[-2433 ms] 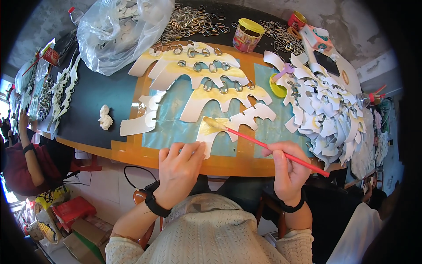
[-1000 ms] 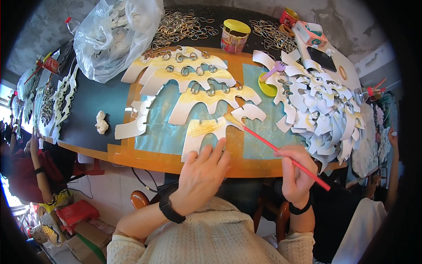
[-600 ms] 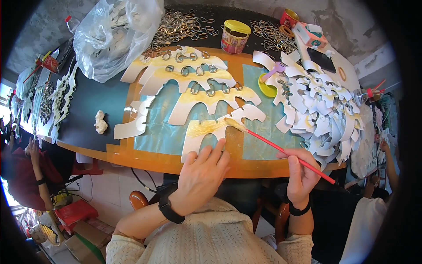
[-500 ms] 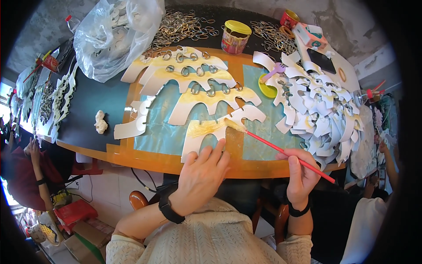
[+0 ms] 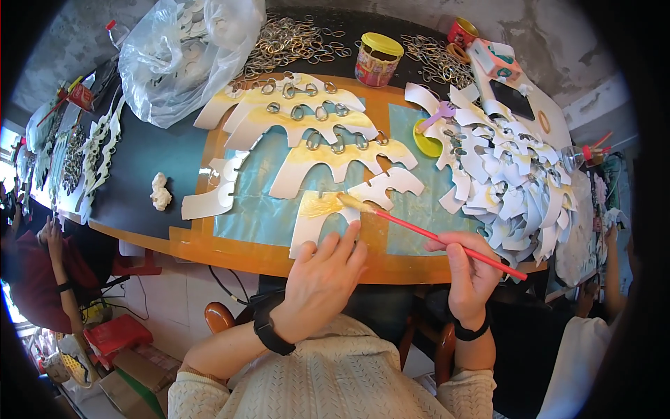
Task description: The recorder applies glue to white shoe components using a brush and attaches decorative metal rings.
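Note:
My right hand (image 5: 469,278) is closed around the red handle of a paintbrush (image 5: 426,231). Its pale bristles touch the upper edge of a white scalloped piece (image 5: 304,222) at the table's front. A yellowish wet coat covers part of that piece. My left hand (image 5: 323,274) lies open, fingers outstretched, its fingertips on the lower edge of the same piece. Just right of the bristles lies another notched white piece (image 5: 391,181). Beyond them are rows of similar yellow-smeared pieces (image 5: 289,174) with metal rings (image 5: 338,144) set along them.
A heap of white pieces (image 5: 513,181) covers the table's right side. At the back stand a tub with a yellow rim (image 5: 377,66), piles of metal rings (image 5: 289,42) and a plastic bag (image 5: 157,77). A yellow bowl (image 5: 427,144) holds a purple spoon. Other people work at both sides.
The brush tip has swept left along the piece's upper edge, and my right hand has shifted slightly left with it. My left hand stays in place.

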`<action>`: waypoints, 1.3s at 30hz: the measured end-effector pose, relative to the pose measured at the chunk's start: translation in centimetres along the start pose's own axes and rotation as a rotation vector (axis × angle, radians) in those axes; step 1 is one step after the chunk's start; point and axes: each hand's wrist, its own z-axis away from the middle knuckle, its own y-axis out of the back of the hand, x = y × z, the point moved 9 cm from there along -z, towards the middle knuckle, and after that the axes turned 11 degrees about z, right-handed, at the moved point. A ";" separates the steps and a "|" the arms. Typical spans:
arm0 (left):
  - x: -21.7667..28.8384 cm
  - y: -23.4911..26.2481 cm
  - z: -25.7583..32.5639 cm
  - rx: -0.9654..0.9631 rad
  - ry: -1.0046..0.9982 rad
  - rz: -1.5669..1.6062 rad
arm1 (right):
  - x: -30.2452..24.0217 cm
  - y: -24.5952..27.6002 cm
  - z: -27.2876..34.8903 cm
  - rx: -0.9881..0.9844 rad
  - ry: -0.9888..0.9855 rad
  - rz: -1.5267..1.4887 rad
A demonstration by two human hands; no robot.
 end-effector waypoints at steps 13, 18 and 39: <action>0.0 0.0 0.1 0.007 0.000 0.003 | -0.6 0.5 -0.6 -0.073 0.079 0.052; 0.1 0.0 0.0 0.006 -0.015 -0.015 | -1.2 1.9 -1.2 -0.014 0.080 0.065; 0.0 -0.2 0.0 -0.003 -0.018 -0.011 | -1.4 1.7 -1.4 -0.043 0.098 0.119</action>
